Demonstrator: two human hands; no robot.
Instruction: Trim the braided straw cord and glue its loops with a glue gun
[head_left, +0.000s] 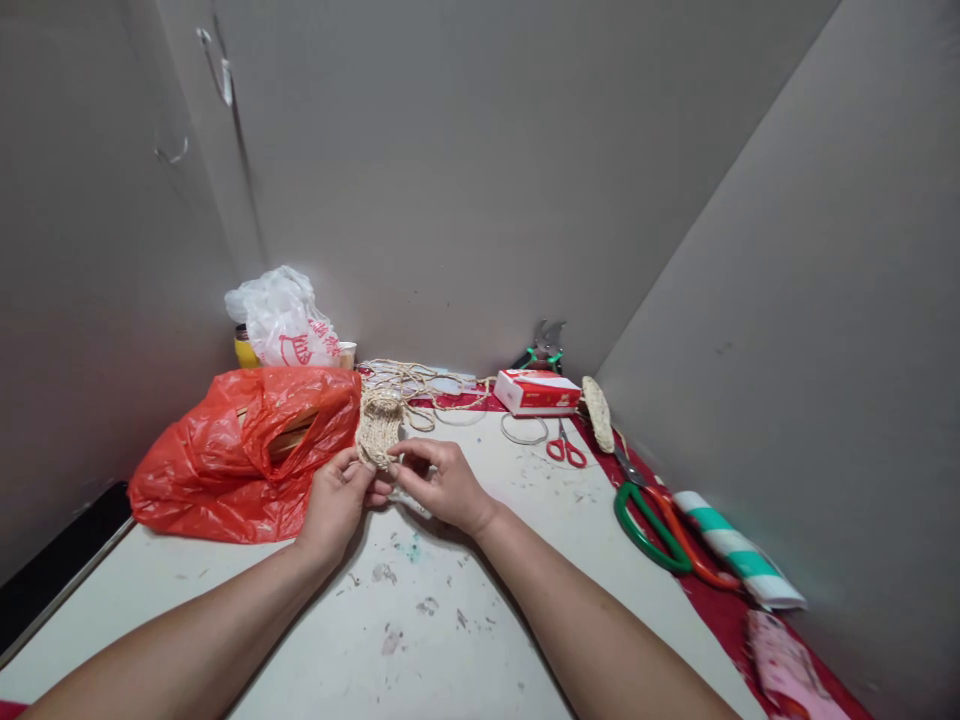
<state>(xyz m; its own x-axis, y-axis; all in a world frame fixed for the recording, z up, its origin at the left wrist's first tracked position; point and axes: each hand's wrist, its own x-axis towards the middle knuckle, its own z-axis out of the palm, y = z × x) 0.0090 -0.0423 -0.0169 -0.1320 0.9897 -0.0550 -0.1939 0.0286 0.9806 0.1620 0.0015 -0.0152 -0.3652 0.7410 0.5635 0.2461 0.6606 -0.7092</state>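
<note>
Nearest is a scuffed pale counter (420,640). Above its middle, the left hand (337,502) and right hand (444,486) each pinch the lower edge of a small woven straw piece (379,428), both grips closed on it. Holding near that edge likely keeps the weave tight. Loose cord (420,383) trails behind, with a red bag (225,460) to the left and scissors (566,451) to the right.

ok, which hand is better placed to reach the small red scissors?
Probably the right hand: the small red scissors lie on its side of the table, nothing between. The left hand sits farther off, beside the red bag; both pinch the woven piece.
</note>
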